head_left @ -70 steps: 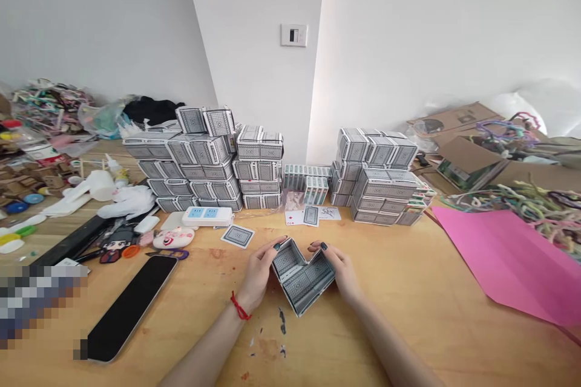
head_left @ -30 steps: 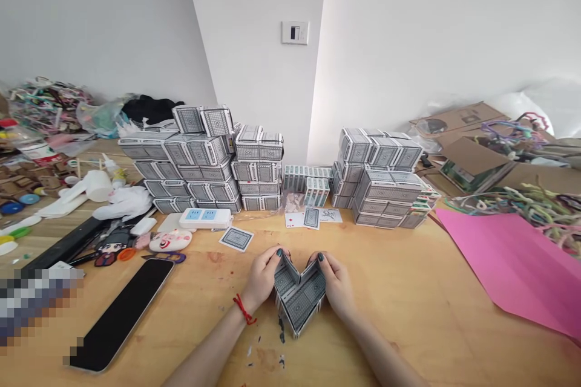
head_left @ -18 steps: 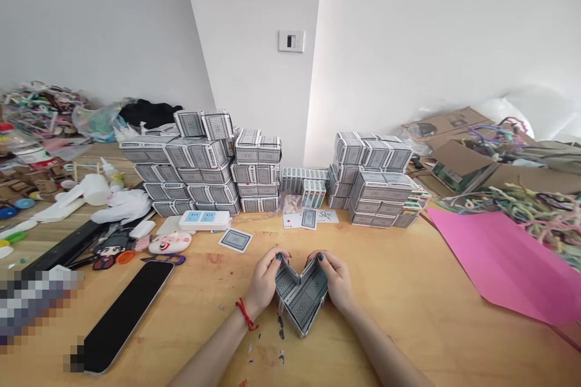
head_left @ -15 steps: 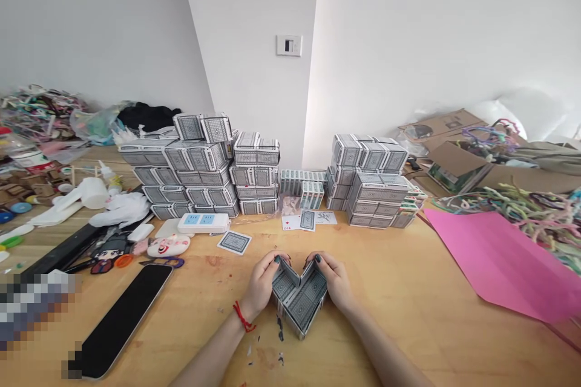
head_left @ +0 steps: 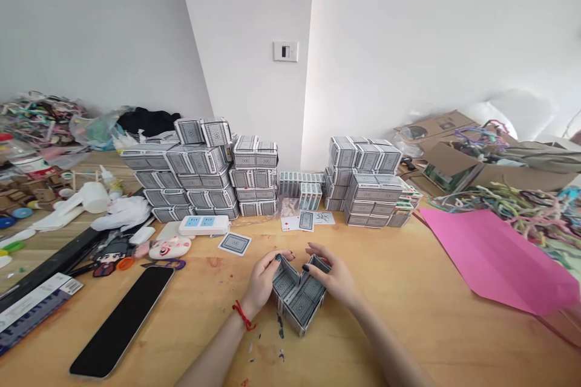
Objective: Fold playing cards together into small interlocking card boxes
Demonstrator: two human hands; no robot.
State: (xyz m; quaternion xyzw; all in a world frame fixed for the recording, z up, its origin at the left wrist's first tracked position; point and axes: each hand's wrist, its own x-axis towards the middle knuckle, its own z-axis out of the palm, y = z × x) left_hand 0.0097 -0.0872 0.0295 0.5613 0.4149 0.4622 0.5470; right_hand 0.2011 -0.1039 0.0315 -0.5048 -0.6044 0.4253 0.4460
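We find the card box [head_left: 297, 295] on the table [head_left: 408, 320], left hand [head_left: 262, 279] closed round its left wall, right hand [head_left: 334, 277] pinching the right wall's top, evidently bracing both sides so the walls stand upright

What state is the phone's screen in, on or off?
Off, as far as shows: the phone lies face up left of the left hand, its screen uniformly black.

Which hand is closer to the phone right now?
Left. The left hand grips the left side of the folded cards, the side toward the phone; the right hand rests on their right side, farther from it.
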